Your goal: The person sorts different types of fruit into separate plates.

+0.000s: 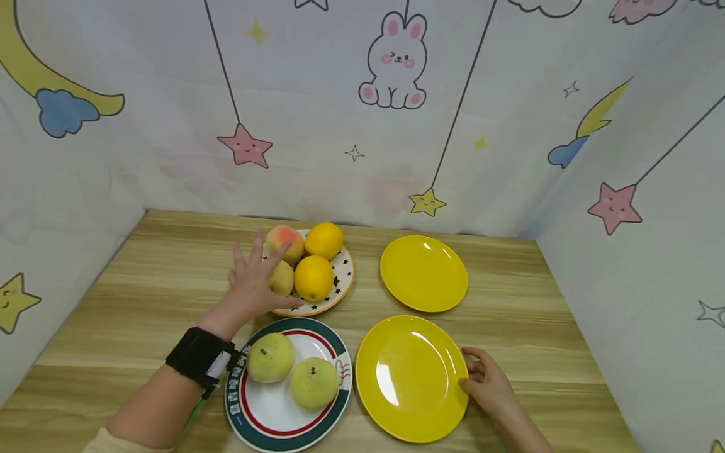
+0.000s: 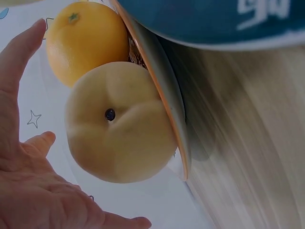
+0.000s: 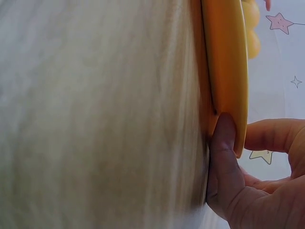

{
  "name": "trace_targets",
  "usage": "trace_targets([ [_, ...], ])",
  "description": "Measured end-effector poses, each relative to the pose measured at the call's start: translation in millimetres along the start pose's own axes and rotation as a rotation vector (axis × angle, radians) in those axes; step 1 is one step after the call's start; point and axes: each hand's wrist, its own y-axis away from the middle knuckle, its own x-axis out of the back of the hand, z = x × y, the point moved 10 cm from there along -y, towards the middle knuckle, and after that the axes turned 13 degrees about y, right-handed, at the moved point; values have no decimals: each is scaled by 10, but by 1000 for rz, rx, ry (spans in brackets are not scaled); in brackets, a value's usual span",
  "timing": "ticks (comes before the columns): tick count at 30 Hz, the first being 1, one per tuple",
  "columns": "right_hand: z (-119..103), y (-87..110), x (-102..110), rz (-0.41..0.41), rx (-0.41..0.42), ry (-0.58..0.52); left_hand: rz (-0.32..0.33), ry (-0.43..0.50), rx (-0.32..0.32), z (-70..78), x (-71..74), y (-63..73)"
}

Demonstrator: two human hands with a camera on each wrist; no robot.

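Observation:
My left hand [image 1: 252, 283] is held over the left side of a star-patterned plate [image 1: 342, 277], fingers spread wide. Between thumb and fingers sits a pale round fruit [image 2: 119, 124] with a dark stem spot; nothing is gripped. Beside it on that plate are a blushed peach [image 1: 283, 238], an orange [image 1: 314, 278] and another yellow-orange fruit [image 1: 324, 240]. With thumb and fingers, my right hand [image 1: 489, 384] pinches the right rim of the front yellow plate [image 1: 413, 377]. In the right wrist view, one digit [image 3: 224, 133] lies below that rim and another above it.
A green-rimmed plate [image 1: 277, 434] stands in front of the fruit plate, bearing two yellow-green fruits [image 1: 313, 384]. Behind the held plate lies a second yellow plate [image 1: 423, 274]. Printed cloth walls [image 1: 317, 176] enclose the wooden table [image 1: 544, 327] at the back and sides.

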Motion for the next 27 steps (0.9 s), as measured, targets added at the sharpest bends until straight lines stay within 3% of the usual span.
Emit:
trace_targets([
  [16,28,-16,13,-1,-6,-1,16,26,23,-29,-141,-111],
  [20,22,3,30,-3,-8,-3,13,37,57,-47,-154,-136],
  [27,12,5,9,-9,2,-18,78,49,80,-118,-120,-168],
])
